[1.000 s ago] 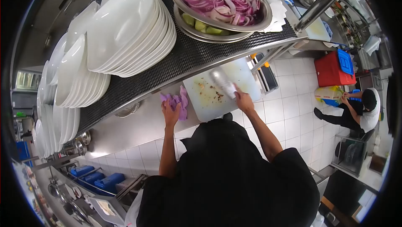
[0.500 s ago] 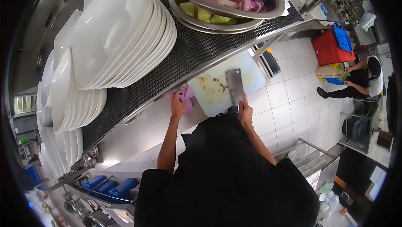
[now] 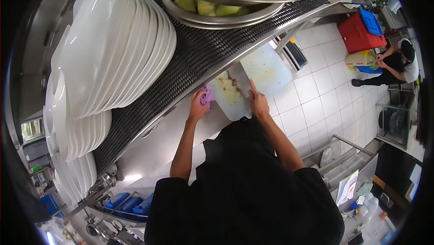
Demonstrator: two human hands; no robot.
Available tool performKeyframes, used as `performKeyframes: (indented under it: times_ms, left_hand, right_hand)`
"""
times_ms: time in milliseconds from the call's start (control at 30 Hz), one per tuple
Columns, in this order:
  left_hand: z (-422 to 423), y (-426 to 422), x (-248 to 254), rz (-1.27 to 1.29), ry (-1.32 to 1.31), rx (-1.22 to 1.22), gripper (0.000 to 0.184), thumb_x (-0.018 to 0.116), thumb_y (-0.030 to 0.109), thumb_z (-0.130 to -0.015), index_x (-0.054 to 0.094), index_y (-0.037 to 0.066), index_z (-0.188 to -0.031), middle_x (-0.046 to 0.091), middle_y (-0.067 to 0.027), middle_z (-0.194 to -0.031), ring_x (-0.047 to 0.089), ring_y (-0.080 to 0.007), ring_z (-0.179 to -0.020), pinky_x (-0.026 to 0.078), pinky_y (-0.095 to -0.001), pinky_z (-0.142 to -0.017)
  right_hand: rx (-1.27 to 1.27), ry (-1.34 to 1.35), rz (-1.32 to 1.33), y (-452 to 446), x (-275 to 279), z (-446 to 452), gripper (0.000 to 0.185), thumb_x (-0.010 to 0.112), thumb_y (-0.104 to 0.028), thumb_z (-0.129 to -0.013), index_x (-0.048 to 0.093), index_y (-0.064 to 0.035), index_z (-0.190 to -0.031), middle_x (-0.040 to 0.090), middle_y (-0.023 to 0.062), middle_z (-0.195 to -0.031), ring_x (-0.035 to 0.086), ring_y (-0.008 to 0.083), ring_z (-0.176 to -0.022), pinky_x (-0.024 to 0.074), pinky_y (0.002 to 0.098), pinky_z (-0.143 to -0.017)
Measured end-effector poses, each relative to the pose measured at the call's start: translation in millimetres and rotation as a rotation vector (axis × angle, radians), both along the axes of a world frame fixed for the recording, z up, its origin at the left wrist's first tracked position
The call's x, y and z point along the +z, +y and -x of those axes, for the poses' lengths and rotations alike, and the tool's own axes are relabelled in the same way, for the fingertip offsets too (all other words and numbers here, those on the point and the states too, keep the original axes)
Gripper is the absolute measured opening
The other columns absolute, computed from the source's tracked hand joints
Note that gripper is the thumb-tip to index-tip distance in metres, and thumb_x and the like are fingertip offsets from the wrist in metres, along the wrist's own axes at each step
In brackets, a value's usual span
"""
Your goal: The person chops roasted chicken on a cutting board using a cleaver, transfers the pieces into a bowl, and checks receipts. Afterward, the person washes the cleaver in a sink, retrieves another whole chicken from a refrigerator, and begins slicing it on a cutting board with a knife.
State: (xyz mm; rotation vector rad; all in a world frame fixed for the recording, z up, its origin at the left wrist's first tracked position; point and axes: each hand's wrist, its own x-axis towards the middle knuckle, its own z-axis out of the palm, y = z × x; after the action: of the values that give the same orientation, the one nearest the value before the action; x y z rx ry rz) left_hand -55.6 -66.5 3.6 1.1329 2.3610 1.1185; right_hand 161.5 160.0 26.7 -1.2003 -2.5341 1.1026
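Observation:
My right hand [image 3: 259, 103] is closed round the handle of a cleaver [image 3: 240, 77], whose wide blade is over the white cutting board [image 3: 267, 69]. Brown and yellowish food scraps [image 3: 231, 81] lie on the board along the blade's left side. Beside the board's left edge, my left hand [image 3: 197, 106] is wrapped round a crumpled purple cloth [image 3: 207, 97]. Some of its fingers are hidden by the cloth.
Above the board, a shelf with black ribbed matting [image 3: 199, 48] carries stacked white plates [image 3: 122, 46] and metal bowls [image 3: 230, 21] with cut onion and green chunks. A co-worker [image 3: 400, 64] sits at right near a red cooler [image 3: 359, 30].
The cleaver has moved left across the board, with its blade tilted and now beside the scraps. My left hand has gathered the cloth more tightly. The whole view has shifted slightly.

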Motion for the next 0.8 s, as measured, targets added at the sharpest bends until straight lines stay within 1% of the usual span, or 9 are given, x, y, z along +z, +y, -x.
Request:
performKeyframes:
  times_ms: [100,333,433,500,600,633,700,733,800]
  left_hand:
    - [0,0,4,0.059,-0.081,-0.016,0.042,0.068,0.000,-0.075,0.060,0.005,-0.116,0.049,-0.0156,-0.146,0.046,-0.0364,-0.138,0.038,-0.0429,-0.116]
    - [-7,1,3,-0.038,-0.047,-0.008,0.042,0.067,0.000,-0.075,0.061,0.004,-0.116,0.049,-0.0159,-0.146,0.044,-0.0371,-0.138,0.037,-0.0442,-0.116]
    - [-10,-3,-10,-0.122,0.025,-0.039,0.040,0.068,0.000,-0.076,0.063,0.004,-0.115,0.052,-0.0168,-0.143,0.045,-0.0379,-0.137,0.036,-0.0463,-0.115]
    - [-16,-2,-3,-0.119,0.079,-0.060,0.039,0.070,0.003,-0.075,0.066,0.004,-0.114,0.054,-0.0182,-0.142,0.048,-0.0384,-0.135,0.037,-0.0486,-0.114]
    - [-5,-10,-25,-0.138,0.242,-0.148,0.044,0.072,0.013,-0.077,0.065,0.003,-0.119,0.053,-0.0197,-0.143,0.049,-0.0407,-0.132,0.037,-0.0518,-0.113]
    - [4,-17,-46,-0.173,0.268,-0.138,0.045,0.072,0.018,-0.078,0.065,0.002,-0.120,0.053,-0.0226,-0.142,0.050,-0.0424,-0.131,0.037,-0.0535,-0.112]
    - [16,-18,-60,-0.085,0.261,-0.144,0.047,0.072,0.022,-0.080,0.064,0.000,-0.120,0.052,-0.0259,-0.140,0.048,-0.0446,-0.131,0.036,-0.0549,-0.113]
    - [19,-19,-72,-0.103,0.202,-0.143,0.046,0.071,0.016,-0.080,0.063,-0.002,-0.121,0.051,-0.0260,-0.141,0.047,-0.0443,-0.133,0.036,-0.0545,-0.113]
    - [1,2,-35,-0.062,0.165,-0.156,0.046,0.070,0.009,-0.079,0.062,-0.003,-0.122,0.047,-0.0259,-0.144,0.046,-0.0436,-0.134,0.036,-0.0539,-0.114]
  right_hand:
    - [0.135,-0.024,-0.011,17,-1,14,0.056,0.053,-0.028,-0.103,0.035,-0.0293,-0.156,0.071,0.0262,-0.090,0.068,0.0477,-0.080,0.0545,0.0568,-0.075]
    - [0.371,0.003,0.022,45,-9,5,0.056,0.053,-0.033,-0.103,0.035,-0.0349,-0.156,0.071,0.0267,-0.105,0.069,0.0464,-0.091,0.0551,0.0549,-0.082]
    - [0.412,-0.098,0.084,43,-4,1,0.058,0.052,-0.028,-0.101,0.036,-0.0283,-0.157,0.070,0.0259,-0.111,0.069,0.0413,-0.097,0.0549,0.0485,-0.089]
    - [0.534,-0.134,0.148,41,-53,-1,0.056,0.052,-0.026,-0.099,0.042,-0.0249,-0.154,0.069,0.0245,-0.111,0.068,0.0390,-0.098,0.0530,0.0506,-0.087]
    - [0.298,-0.038,0.201,14,-25,-11,0.058,0.051,-0.027,-0.099,0.038,-0.0307,-0.156,0.069,0.0202,-0.100,0.069,0.0351,-0.090,0.0536,0.0499,-0.080]
    - [0.307,0.046,0.117,5,-86,-2,0.058,0.048,-0.031,-0.099,0.036,-0.0351,-0.156,0.069,0.0202,-0.099,0.069,0.0353,-0.089,0.0543,0.0502,-0.081]
    - [0.172,-0.007,0.115,-6,-26,-16,0.054,0.045,-0.034,-0.102,0.036,-0.0381,-0.155,0.070,0.0208,-0.094,0.069,0.0407,-0.085,0.0557,0.0512,-0.078]
    - [0.214,-0.056,0.106,-8,-12,-24,0.052,0.044,-0.035,-0.103,0.038,-0.0372,-0.155,0.070,0.0239,-0.092,0.069,0.0442,-0.085,0.0557,0.0527,-0.076]
    - [0.191,-0.091,0.114,-5,5,-30,0.057,0.049,-0.028,-0.101,0.035,-0.0355,-0.156,0.069,0.0236,-0.093,0.069,0.0414,-0.082,0.0549,0.0518,-0.074]
